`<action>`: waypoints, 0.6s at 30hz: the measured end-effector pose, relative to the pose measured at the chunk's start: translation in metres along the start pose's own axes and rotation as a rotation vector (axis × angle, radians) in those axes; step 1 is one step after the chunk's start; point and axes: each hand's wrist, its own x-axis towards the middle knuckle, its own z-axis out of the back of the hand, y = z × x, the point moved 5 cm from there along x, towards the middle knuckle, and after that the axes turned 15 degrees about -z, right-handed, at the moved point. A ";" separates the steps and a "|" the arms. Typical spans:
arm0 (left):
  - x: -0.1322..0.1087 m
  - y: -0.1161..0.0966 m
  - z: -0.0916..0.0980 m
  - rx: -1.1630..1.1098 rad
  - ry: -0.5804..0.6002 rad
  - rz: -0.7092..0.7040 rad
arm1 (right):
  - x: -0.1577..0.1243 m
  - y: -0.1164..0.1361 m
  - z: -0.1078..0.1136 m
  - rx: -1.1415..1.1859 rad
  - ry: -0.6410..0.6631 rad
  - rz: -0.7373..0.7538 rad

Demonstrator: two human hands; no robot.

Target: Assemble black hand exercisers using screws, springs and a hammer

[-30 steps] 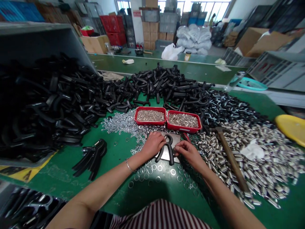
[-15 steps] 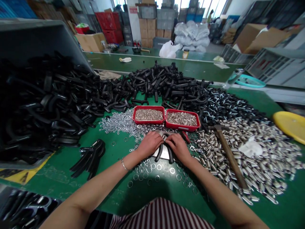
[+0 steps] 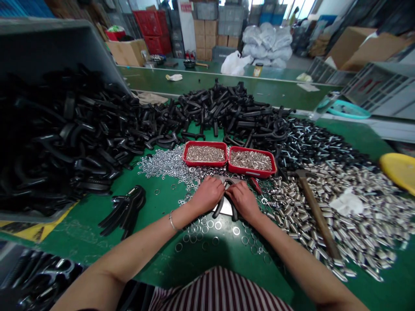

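A black tool with two curved, plier-like handles [image 3: 234, 212] rests over a small metal plate [image 3: 228, 209] in front of me. From its left side, my left hand [image 3: 209, 193] grips the upper part with bent fingers. My right hand [image 3: 244, 199] closes on the same part from the right, its fingertips meeting near the left ones. Any small piece between the fingertips is hidden. Flat metal rings [image 3: 236, 231] lie scattered just below the hands. Past the fingers stand two red trays, the left tray [image 3: 205, 164] and the right tray [image 3: 252, 173], filled with small metal parts.
Black handles [image 3: 214, 103] are heaped at the back and spill from a grey bin [image 3: 97, 47] on the left. A hammer [image 3: 317, 211] lies across silver cylinders [image 3: 359, 237] at right. Several assembled black pieces [image 3: 125, 211] lie left. A yellow lid [image 3: 398, 170] sits far right.
The view has shifted slightly, so the scene sits a little further right. Both hands stay closed on the black tool, with only slight finger movement.
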 end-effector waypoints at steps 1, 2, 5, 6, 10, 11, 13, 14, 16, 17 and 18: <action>0.001 0.000 0.000 0.002 0.005 -0.002 | 0.000 0.001 0.000 -0.011 0.002 0.008; 0.001 -0.001 0.000 0.003 0.011 -0.011 | 0.000 0.001 0.000 -0.021 0.004 0.011; 0.004 -0.002 0.000 0.010 0.022 -0.065 | 0.002 0.002 0.001 -0.070 0.006 0.000; 0.005 -0.002 0.000 0.017 0.028 -0.087 | 0.003 0.002 0.001 -0.098 0.011 0.004; 0.008 -0.005 0.000 0.072 0.078 -0.172 | 0.002 0.007 0.002 -0.230 0.087 0.107; 0.008 -0.006 0.000 0.083 0.091 -0.187 | 0.000 0.009 0.003 -0.249 0.113 0.142; 0.006 -0.009 0.001 0.092 0.109 -0.203 | -0.006 0.011 0.006 -0.248 0.152 0.198; 0.004 -0.011 0.002 0.093 0.114 -0.205 | -0.009 0.011 0.008 -0.227 0.162 0.217; 0.000 -0.014 0.002 0.094 0.119 -0.186 | -0.016 0.010 0.014 -0.147 0.177 0.228; -0.002 -0.014 0.002 0.094 0.115 -0.166 | -0.020 0.008 0.018 -0.096 0.179 0.215; -0.005 -0.014 0.002 0.093 0.108 -0.143 | -0.023 0.003 0.023 -0.046 0.172 0.187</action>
